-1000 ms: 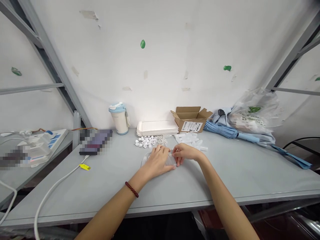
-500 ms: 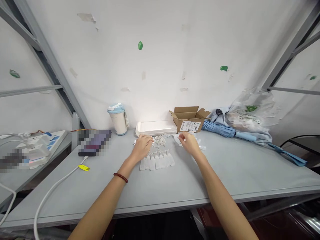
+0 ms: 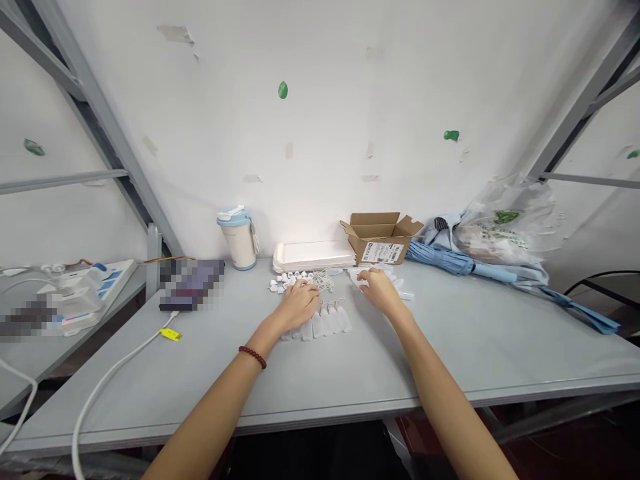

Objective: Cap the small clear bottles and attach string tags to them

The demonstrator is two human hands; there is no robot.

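My left hand (image 3: pixel 299 305) lies over the left part of a row of translucent plastic bottles (image 3: pixel 332 323), fingers stretched to the right and open. The row's left bottles are partly covered by it. Thin white nozzles top the visible bottles. Beyond the hand are several small white caps (image 3: pixel 293 279) and a tangled pile of white nozzles (image 3: pixel 326 280). My right hand (image 3: pixel 379 289) is at a group of loose translucent bottles (image 3: pixel 397 283), thumb and forefinger apart; nothing shows between them.
At the back stand a white tray (image 3: pixel 315 255), an opened cardboard box (image 3: pixel 383 252) and a blue-lidded cup (image 3: pixel 239 241). A folded blue umbrella (image 3: pixel 445 259) and a plastic bag (image 3: pixel 500 230) lie right. To the left are a blurred dark device (image 3: pixel 193 287), a white cable (image 3: pixel 107 380) and a power strip (image 3: pixel 107 283).
My left hand has moved right and toward me, from the caps to the bottle row, uncovering the caps. The fingers of my right hand have spread slightly at nearly the same place.
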